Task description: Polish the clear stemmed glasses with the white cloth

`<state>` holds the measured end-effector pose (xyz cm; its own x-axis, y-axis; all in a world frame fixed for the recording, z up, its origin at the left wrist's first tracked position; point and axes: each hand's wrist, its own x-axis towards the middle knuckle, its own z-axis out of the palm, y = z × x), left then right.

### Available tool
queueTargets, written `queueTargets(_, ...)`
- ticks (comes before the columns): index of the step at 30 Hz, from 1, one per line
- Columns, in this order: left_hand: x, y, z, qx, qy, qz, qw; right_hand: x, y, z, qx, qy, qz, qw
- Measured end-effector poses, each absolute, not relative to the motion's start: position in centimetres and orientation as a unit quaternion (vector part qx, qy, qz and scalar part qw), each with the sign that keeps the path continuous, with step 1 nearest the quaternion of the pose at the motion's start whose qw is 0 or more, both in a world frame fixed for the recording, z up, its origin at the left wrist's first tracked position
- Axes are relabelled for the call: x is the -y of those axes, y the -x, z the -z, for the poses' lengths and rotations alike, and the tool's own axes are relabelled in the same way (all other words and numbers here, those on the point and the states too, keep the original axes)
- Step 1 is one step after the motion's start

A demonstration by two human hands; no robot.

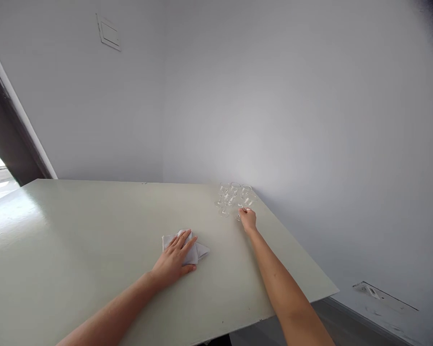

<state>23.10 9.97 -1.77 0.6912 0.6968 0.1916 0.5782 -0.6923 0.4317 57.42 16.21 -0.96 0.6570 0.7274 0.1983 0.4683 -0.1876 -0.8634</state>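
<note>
My left hand (173, 262) lies flat with spread fingers on a folded white cloth (201, 251) on the table. Farther off, my right hand (248, 218) pinches the stem of a clear stemmed glass (250, 199), whose bowl shows just above the fingers. Several more clear stemmed glasses (228, 196) stand upright in a tight cluster to the left of and behind that hand. Their outlines overlap, so single glasses are hard to tell apart. Whether the held glass touches the table, I cannot tell.
The pale, glossy table (104, 230) reaches toward the corner of two white walls (292, 120). Its right edge runs close to one wall. A wall switch (110, 34) is high on the left, a wall socket (373, 292) low on the right. A dark door frame (10, 120) is at far left.
</note>
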Motion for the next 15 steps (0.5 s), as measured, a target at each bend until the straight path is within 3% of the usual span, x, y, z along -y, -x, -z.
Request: queueTargets(15, -10.4, -22.4, 1.8, -0.346, -0.887, -0.195, 0.234, -19.4, -57.5, 1.9, 0.394, 0.783, -0.125, 0.464)
